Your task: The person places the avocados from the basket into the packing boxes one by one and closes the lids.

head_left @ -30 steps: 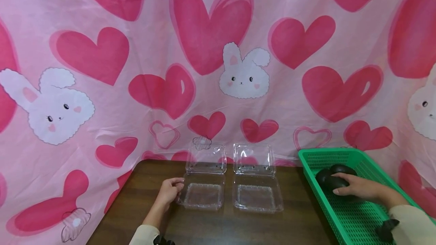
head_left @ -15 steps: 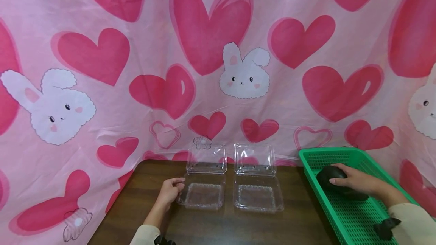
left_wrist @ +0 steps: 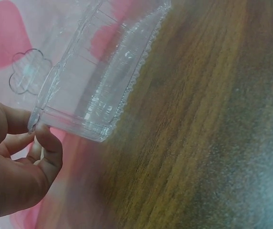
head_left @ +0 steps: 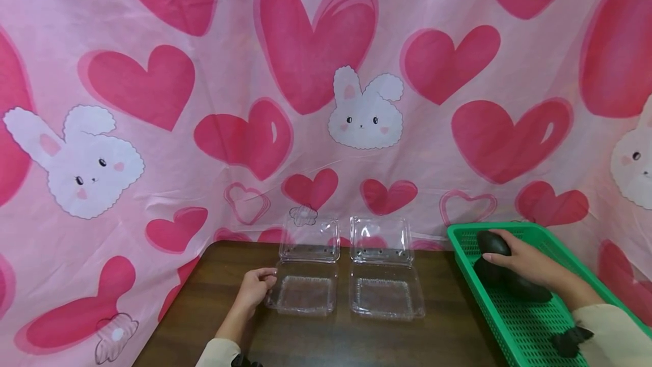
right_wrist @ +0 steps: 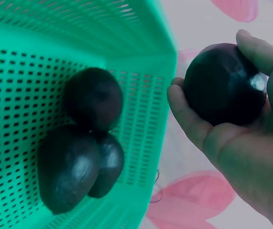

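Note:
A dark avocado [head_left: 492, 242] is gripped by my right hand [head_left: 532, 265], raised above the others in the green basket [head_left: 476, 290]. In the right wrist view, fingers and thumb curve round this avocado [right_wrist: 222, 86], and three more avocados [right_wrist: 69, 167] lie together in the basket. At the left, my left hand [head_left: 253, 289] pinches the rim of a clear plastic clamshell container [head_left: 305, 296], whose lid stands up. The left wrist view shows thumb and finger on a corner of that container [left_wrist: 79, 121]. Beside it, a second clamshell container [head_left: 387, 298] stands with its lid raised.
The containers stand on a brown wooden table [head_left: 326, 344], with the basket along its right side. Behind hangs a pink cloth [head_left: 428, 157] printed with hearts and rabbits.
My right hand has taken hold of an avocado and lifted it up from the others, toward the basket's far end. My left hand keeps its place at the container.

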Tool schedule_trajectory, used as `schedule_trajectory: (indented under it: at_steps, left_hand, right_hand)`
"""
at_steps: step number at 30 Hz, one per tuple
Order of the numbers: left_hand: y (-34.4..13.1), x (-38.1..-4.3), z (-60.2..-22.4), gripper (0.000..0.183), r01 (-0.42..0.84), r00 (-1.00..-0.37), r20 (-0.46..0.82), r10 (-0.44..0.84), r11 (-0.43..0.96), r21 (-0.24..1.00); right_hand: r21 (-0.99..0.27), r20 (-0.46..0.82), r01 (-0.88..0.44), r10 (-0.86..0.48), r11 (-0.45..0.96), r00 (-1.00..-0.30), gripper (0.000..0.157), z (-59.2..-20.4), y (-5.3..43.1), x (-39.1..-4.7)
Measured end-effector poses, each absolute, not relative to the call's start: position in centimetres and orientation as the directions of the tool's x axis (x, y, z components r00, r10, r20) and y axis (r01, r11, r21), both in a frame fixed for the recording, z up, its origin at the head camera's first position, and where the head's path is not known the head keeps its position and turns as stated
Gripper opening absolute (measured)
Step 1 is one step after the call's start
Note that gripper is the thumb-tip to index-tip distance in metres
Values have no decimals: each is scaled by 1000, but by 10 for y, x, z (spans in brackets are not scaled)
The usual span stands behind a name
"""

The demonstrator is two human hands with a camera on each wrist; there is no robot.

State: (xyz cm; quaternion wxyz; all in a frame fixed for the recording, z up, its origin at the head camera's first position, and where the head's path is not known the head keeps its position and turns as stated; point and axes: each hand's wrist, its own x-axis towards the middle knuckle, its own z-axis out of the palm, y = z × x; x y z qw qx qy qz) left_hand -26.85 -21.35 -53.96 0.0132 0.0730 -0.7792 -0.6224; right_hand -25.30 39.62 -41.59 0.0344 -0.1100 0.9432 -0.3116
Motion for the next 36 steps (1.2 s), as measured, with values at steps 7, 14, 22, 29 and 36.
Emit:
schedule_trajectory:
  at_steps: [7,14,22,29,36]
  left_hand:
    - [-213,-268,-539,27,-84,-990,-59,-124,212,974]
    - [-213,-269,-539,27,-93,-989,-63,-136,226,970]
    - [-213,-268,-539,26,-99,-988,-70,-135,217,971]
    - [-213,-269,-539,26,-95,-989,-68,-128,218,971]
    - [-214,-268,-540,25,-101,-988,-72,-134,228,968]
  right_hand:
    - [-607,20,-193,-228,771,-973,80,-404,376,-254]
    - [-655,44,-217,-250,724,-967,79,-400,355,-256]
    - [-683,58,-231,-263,693,-963,78,-403,335,-262]
    - [-726,46,-232,-291,648,-956,81,-406,320,-269]
    - [-719,47,-253,-318,647,-947,79,-412,303,-270]
